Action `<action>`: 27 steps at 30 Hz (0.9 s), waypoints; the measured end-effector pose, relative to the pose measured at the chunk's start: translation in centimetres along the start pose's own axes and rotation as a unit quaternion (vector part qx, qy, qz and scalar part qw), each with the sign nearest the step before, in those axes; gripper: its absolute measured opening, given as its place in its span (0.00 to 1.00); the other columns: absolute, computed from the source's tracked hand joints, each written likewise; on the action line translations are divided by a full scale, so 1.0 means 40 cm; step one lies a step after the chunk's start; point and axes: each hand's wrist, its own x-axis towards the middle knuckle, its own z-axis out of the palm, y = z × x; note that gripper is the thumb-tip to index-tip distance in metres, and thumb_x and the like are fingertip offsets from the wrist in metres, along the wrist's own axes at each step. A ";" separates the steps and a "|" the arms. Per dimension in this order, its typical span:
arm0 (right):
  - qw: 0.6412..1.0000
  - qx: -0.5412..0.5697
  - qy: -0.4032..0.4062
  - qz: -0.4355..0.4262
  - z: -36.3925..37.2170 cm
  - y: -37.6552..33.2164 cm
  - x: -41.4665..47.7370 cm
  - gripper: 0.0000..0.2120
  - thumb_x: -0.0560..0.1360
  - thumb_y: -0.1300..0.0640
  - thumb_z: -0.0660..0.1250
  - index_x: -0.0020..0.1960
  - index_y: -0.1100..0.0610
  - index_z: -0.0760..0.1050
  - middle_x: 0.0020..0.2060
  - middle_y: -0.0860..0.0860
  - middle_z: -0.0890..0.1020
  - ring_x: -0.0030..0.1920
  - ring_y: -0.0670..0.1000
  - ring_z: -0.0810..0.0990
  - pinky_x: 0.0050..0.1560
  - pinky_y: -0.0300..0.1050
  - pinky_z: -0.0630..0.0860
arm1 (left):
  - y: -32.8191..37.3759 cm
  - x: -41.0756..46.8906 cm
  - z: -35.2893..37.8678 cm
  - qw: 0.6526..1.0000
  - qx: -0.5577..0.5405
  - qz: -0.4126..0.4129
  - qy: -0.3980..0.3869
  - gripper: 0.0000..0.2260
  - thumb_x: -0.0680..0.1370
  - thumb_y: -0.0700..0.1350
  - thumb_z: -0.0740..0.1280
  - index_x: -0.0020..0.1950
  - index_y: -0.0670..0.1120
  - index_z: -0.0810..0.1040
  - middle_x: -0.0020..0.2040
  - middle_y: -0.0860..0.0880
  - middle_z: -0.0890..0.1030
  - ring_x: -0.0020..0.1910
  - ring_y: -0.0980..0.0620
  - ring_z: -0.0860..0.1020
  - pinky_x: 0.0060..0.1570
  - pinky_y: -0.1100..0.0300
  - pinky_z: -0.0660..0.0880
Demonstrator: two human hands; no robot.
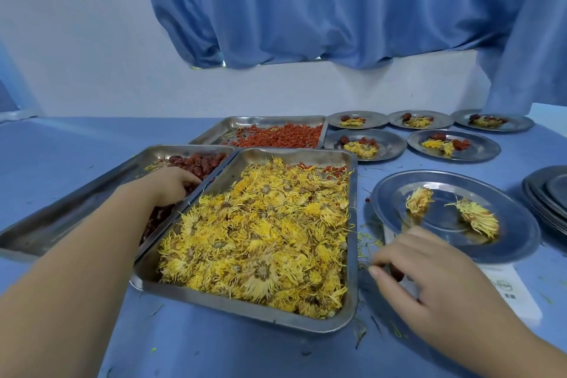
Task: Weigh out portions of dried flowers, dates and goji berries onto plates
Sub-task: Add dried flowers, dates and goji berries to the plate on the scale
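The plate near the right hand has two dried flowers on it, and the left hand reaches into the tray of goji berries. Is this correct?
Not quite. The head view shows the left hand in the tray of dates; the goji berries lie farther back. The plate does hold two dried flowers.

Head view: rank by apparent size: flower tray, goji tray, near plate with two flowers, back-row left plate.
1. flower tray
2. near plate with two flowers
3. goji tray
4. back-row left plate
Apparent only: goji tray sits farther back, so true rank against the near plate is unsure.
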 end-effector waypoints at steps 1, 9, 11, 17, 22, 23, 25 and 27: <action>1.000 0.004 -0.001 0.006 -0.002 0.004 -0.003 0.11 0.75 0.47 0.58 0.37 0.47 0.75 0.30 0.39 0.71 0.36 0.43 0.70 0.35 0.39 0.68 | -0.003 0.006 0.001 1.000 0.000 0.003 0.006 0.30 0.71 0.28 0.60 0.69 0.52 0.75 0.70 0.47 0.74 0.66 0.46 0.72 0.63 0.51 0.72; 0.999 0.028 0.015 0.033 -0.024 0.017 -0.013 0.11 0.74 0.46 0.58 0.36 0.47 0.74 0.29 0.38 0.70 0.36 0.41 0.70 0.39 0.40 0.68 | -0.033 0.007 0.021 0.996 -0.025 0.003 0.085 0.04 0.76 0.43 0.68 0.43 0.52 0.78 0.48 0.52 0.82 0.45 0.53 0.78 0.47 0.57 0.75; 0.998 0.039 0.032 0.045 -0.035 0.024 -0.017 0.10 0.73 0.47 0.59 0.36 0.47 0.74 0.29 0.37 0.71 0.36 0.42 0.70 0.39 0.37 0.68 | -0.034 -0.013 0.015 0.989 -0.079 -0.003 0.128 0.04 0.76 0.50 0.69 0.42 0.54 0.77 0.42 0.54 0.82 0.40 0.56 0.77 0.37 0.60 0.71; 0.985 0.067 0.119 0.103 -0.063 0.048 -0.017 0.06 0.70 0.55 0.66 0.35 0.48 0.75 0.28 0.41 0.74 0.35 0.45 0.72 0.36 0.38 0.66 | 0.081 -0.111 -0.059 0.958 -0.203 0.068 0.192 0.06 0.77 0.53 0.66 0.53 0.59 0.77 0.48 0.59 0.79 0.42 0.62 0.76 0.39 0.62 0.69; 0.953 0.142 0.193 0.184 -0.094 0.062 -0.016 0.08 0.73 0.53 0.68 0.36 0.45 0.75 0.31 0.47 0.77 0.34 0.45 0.74 0.34 0.32 0.67 | 0.315 -0.231 -0.096 0.935 -0.260 0.210 0.115 0.09 0.78 0.49 0.66 0.55 0.63 0.77 0.42 0.60 0.82 0.32 0.59 0.78 0.30 0.67 0.74; 0.944 0.162 0.203 0.203 -0.098 0.068 -0.016 0.08 0.73 0.54 0.67 0.36 0.44 0.75 0.33 0.46 0.78 0.34 0.45 0.75 0.33 0.31 0.67 | 0.360 -0.248 -0.097 0.931 -0.260 0.236 0.104 0.10 0.78 0.48 0.66 0.55 0.63 0.77 0.42 0.60 0.81 0.31 0.61 0.77 0.29 0.69 0.73; 0.922 0.209 0.216 0.244 -0.104 0.085 -0.017 0.08 0.73 0.54 0.66 0.36 0.44 0.76 0.32 0.47 0.77 0.33 0.46 0.74 0.31 0.31 0.67 | 0.449 -0.270 -0.093 0.922 -0.250 0.279 0.093 0.11 0.77 0.46 0.67 0.55 0.62 0.78 0.42 0.61 0.80 0.33 0.65 0.77 0.30 0.71 0.71; 0.900 0.248 0.230 0.276 -0.109 0.107 -0.019 0.08 0.74 0.53 0.66 0.37 0.45 0.77 0.31 0.51 0.77 0.31 0.46 0.72 0.30 0.32 0.67 | 0.530 -0.280 -0.079 0.918 -0.227 0.311 0.096 0.12 0.76 0.45 0.68 0.56 0.60 0.79 0.42 0.66 0.78 0.36 0.69 0.75 0.34 0.74 0.69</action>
